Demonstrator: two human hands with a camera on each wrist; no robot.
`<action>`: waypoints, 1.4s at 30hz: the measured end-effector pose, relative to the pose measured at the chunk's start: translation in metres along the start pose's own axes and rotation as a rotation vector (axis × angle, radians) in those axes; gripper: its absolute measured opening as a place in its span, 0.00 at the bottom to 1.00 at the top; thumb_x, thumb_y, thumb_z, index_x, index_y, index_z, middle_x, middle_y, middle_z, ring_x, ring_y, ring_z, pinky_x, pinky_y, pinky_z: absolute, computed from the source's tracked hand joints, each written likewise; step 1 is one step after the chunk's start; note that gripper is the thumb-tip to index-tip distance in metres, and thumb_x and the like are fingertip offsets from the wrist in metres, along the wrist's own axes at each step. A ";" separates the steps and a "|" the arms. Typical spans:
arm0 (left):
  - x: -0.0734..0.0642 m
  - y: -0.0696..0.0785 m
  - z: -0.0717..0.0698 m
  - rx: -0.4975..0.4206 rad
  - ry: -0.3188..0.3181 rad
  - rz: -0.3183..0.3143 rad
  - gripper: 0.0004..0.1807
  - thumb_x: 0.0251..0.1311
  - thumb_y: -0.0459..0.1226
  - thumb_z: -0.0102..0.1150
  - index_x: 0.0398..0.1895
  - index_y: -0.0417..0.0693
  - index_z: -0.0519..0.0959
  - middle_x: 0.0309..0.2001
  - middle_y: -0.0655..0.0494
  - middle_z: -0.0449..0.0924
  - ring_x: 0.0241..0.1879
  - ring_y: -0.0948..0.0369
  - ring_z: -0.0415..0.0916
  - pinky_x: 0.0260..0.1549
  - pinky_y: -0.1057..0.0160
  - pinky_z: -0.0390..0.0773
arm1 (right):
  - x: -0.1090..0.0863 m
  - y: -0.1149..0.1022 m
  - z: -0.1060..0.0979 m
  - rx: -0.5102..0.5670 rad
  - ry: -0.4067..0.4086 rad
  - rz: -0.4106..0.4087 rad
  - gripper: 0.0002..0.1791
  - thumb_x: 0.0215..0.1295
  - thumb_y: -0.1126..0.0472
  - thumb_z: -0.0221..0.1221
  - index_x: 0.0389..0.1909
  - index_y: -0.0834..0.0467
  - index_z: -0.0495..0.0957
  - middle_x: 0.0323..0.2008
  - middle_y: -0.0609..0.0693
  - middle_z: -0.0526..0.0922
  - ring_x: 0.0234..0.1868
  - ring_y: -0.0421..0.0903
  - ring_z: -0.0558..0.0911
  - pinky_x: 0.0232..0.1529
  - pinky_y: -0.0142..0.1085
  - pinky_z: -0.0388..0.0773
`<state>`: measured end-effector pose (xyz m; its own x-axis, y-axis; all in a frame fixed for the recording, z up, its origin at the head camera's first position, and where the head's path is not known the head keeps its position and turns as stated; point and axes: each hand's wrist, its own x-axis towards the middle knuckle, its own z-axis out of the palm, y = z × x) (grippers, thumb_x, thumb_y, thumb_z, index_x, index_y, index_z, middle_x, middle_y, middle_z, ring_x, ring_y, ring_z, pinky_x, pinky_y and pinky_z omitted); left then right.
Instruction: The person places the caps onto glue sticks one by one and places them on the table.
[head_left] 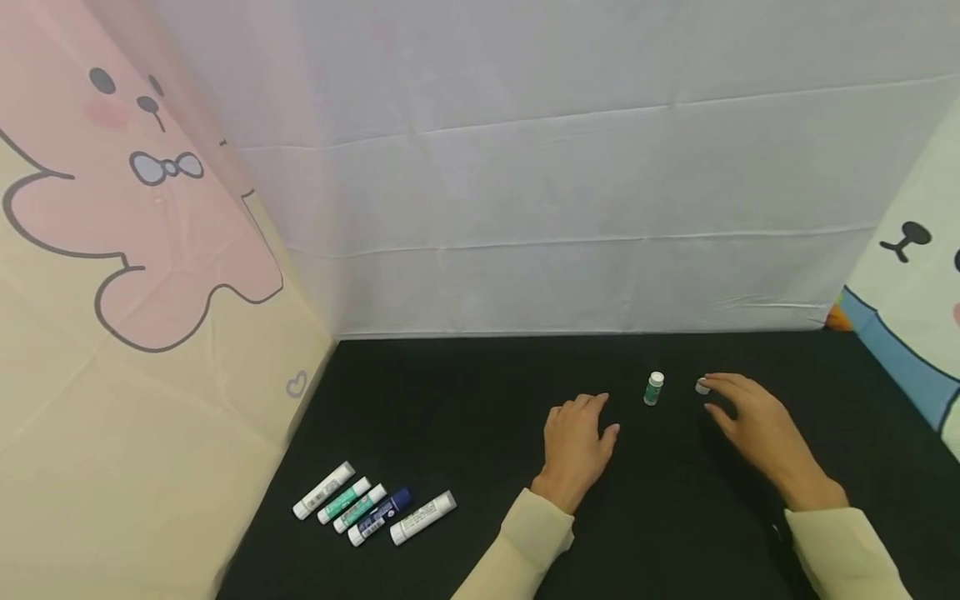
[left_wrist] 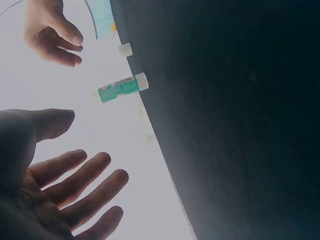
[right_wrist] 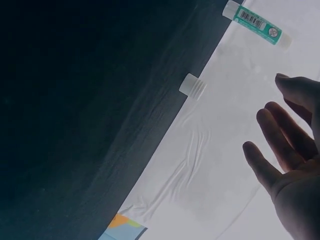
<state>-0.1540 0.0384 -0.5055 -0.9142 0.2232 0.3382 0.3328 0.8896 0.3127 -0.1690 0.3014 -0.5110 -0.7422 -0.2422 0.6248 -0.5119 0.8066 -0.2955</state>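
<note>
A small uncapped glue stick (head_left: 653,392) with a green label stands upright toward the back of the black table. To its right sits its small white cap (head_left: 702,387), whose ribbed end shows in the right wrist view. My right hand (head_left: 761,433) hovers beside that cap, fingertips overlapping it in the head view; the right wrist view shows a gap between the fingers and the cap (right_wrist: 192,87). Left of the standing stick, my left hand (head_left: 573,446) is held over the table with relaxed, spread fingers and nothing in them.
Several glue sticks lie in a slanted row at the table's left: a white one (head_left: 324,490), green ones (head_left: 344,500), a dark blue one (head_left: 380,517) and another white one (head_left: 423,517). A white cloth wall (head_left: 525,283) rises at the back, with printed cloth on both sides.
</note>
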 end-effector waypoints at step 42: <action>0.048 0.030 0.048 0.011 -0.124 -0.045 0.26 0.67 0.53 0.71 0.65 0.58 0.83 0.55 0.63 0.87 0.52 0.64 0.84 0.51 0.65 0.78 | 0.017 0.022 0.011 -0.006 -0.309 0.216 0.22 0.58 0.76 0.71 0.54 0.74 0.80 0.54 0.73 0.82 0.55 0.74 0.81 0.55 0.68 0.76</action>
<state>-0.1986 0.0947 -0.5225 -0.9500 0.2295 0.2118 0.2886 0.9042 0.3150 -0.1972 0.3090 -0.5148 -0.9287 -0.2165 0.3010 -0.3275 0.8597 -0.3920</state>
